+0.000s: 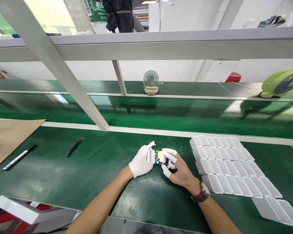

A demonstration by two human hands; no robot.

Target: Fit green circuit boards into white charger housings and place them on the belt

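Note:
My left hand [142, 162], in a white glove, is closed around a small white plastic housing [150, 156] whose open end faces right. My right hand [174, 165], with white finger cots on its fingertips, grips a small circuit board [158, 157] with yellow and white parts. The board's left end is right at the mouth of the housing; whether it is inside cannot be made out. Below the board, a small white piece and something dark sit between my right fingers, partly hidden.
Rows of white plastic housings [224, 165] stand on the green table [92, 182] at right. Tweezers [74, 147], a marker pen [19, 158] and brown cardboard [7, 136] lie left. A slanted metal post [70, 78] meets the table's back edge. A small fan [151, 83] stands behind.

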